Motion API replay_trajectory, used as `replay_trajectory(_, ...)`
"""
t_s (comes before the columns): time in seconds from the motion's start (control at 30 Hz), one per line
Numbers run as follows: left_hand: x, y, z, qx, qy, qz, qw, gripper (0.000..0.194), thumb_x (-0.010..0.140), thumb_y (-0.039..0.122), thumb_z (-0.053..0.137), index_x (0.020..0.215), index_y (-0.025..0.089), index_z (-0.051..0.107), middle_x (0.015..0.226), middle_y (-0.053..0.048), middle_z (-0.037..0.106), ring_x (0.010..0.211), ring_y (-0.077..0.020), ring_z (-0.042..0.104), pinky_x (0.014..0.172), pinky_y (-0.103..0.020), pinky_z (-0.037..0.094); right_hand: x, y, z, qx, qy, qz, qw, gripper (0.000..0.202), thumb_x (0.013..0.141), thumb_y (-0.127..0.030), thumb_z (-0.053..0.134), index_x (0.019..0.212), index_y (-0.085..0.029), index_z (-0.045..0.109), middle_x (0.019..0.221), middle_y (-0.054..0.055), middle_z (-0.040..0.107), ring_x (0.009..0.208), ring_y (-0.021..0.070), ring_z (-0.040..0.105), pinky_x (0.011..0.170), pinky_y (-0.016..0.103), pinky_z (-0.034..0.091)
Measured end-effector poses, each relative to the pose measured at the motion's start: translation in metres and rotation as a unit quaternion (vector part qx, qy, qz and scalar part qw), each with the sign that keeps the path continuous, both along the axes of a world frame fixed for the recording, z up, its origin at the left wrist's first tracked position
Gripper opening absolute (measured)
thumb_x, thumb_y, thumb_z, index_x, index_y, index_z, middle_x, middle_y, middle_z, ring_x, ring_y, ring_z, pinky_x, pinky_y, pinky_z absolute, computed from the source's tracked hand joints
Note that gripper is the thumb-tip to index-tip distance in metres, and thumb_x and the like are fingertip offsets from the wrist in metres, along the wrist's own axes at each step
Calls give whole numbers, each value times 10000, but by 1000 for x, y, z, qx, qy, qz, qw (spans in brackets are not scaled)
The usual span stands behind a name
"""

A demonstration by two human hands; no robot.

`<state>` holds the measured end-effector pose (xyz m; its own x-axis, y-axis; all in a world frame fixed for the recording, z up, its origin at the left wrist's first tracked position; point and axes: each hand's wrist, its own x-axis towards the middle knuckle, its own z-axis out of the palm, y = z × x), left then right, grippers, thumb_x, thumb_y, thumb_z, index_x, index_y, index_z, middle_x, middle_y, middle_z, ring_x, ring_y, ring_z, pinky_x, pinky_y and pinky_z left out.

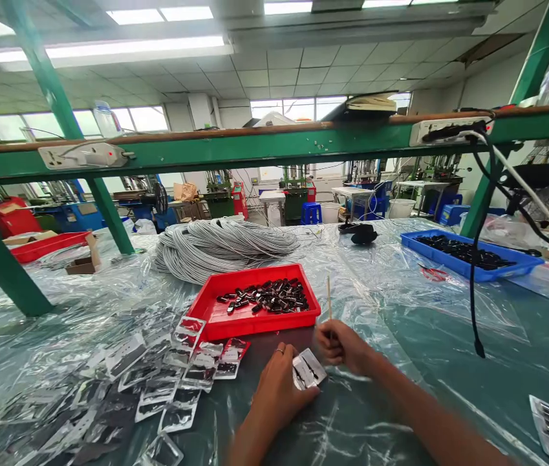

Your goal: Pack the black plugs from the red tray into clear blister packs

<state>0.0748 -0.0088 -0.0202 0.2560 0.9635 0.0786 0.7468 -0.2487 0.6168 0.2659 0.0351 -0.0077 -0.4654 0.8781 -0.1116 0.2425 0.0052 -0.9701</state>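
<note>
Left hand pinches a small clear packet low on the tabletop; right hand is closed on a thin stick. The slippery packet could slide from the grip; the stick might nudge the red tray.

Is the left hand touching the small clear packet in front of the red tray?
Touching. The head view shows the left hand with its fingers laid on the clear packet, with no gap between them. The red tray lies apart, farther back.
</note>
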Motion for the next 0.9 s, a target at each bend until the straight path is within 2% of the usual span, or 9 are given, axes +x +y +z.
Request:
replay_trajectory(0.13, -15, 9, 13, -26, -153, 8, 988, 453, 619, 325, 769, 945, 206, 478, 899, -45, 687, 839, -229, 635, 726, -280, 437, 37, 4, 5, 97, -132, -11, 986, 211, 654, -262, 576, 514, -198, 431, 488, -59, 340, 474, 103, 287, 493, 242, 236)
replay_trajectory(0.2, -20, 12, 17, -20, -224, 22, 974, 433, 671, 403, 729, 966, 203, 485, 899, -61, 706, 831, -235, 649, 724, -287, 451, 46, 1, 2, 152, -196, -19, 968, 140, 630, -212, 608, 534, -188, 509, 552, -24, 450, 544, 138, 405, 548, 260, 302)
replay_trajectory(0.27, -23, 16, 17, 6, -265, 61, 962, 358, 776, 464, 598, 996, 196, 510, 932, -80, 712, 854, -241, 660, 751, -305, 459, 44, -2, -2, 233, -271, -35, 933, 48, 679, -195, 585, 684, -188, 632, 734, 35, 587, 686, 202, 540, 651, 307, 408)
replay_trajectory(0.37, -25, 23, 10, 46, -284, 109, 952, 331, 869, 489, 404, 940, 200, 548, 847, -76, 710, 780, -241, 667, 712, -324, 458, 23, -6, -4, 371, -316, -67, 871, 311, 747, -159, 538, 1019, -200, 684, 1102, 123, 626, 1019, 284, 589, 904, 417, 465)
replay_trajectory(0.43, -27, 27, 6, 61, -306, 117, 943, 351, 867, 516, 403, 892, 202, 557, 799, -70, 702, 740, -241, 663, 692, -327, 464, -1, -8, -3, 431, -276, -86, 855, 385, 818, -160, 499, 1172, -209, 640, 1240, 136, 582, 1155, 280, 547, 995, 427, 451)
replay_trajectory(0.53, -31, 31, 4, 72, -381, 122, 914, 428, 810, 609, 499, 865, 192, 583, 841, -84, 710, 790, -253, 669, 748, -340, 495, -43, -8, -2, 496, -230, -94, 832, 442, 894, -184, 452, 1322, -199, 559, 1323, 140, 544, 1212, 266, 525, 1019, 398, 462)
replay_trajectory(0.63, -37, 32, 7, 77, -446, 141, 880, 550, 712, 712, 585, 837, 178, 622, 864, -97, 717, 834, -269, 669, 798, -348, 510, -80, -2, 0, 529, -239, -97, 808, 474, 866, -144, 464, 1328, -151, 567, 1300, 162, 574, 1207, 289, 530, 1025, 415, 451)
replay_trajectory(0.77, -45, 29, 14, 94, -455, 142, 874, 546, 695, 708, 627, 805, 174, 660, 779, -65, 705, 772, -250, 655, 724, -310, 512, -108, 4, 4, 471, -205, -85, 854, 420, 877, -154, 462, 1268, -138, 615, 1187, 161, 654, 1081, 272, 614, 961, 375, 470)
replay_trajectory(0.9, -50, 28, 18, 91, -427, 114, 892, 485, 718, 661, 625, 726, 177, 651, 723, -49, 679, 745, -238, 623, 700, -300, 482, -105, 14, 6, 358, -115, -49, 925, 252, 914, -298, 529, 1017, -201, 737, 941, 89, 733, 836, 236, 664, 761, 303, 481)
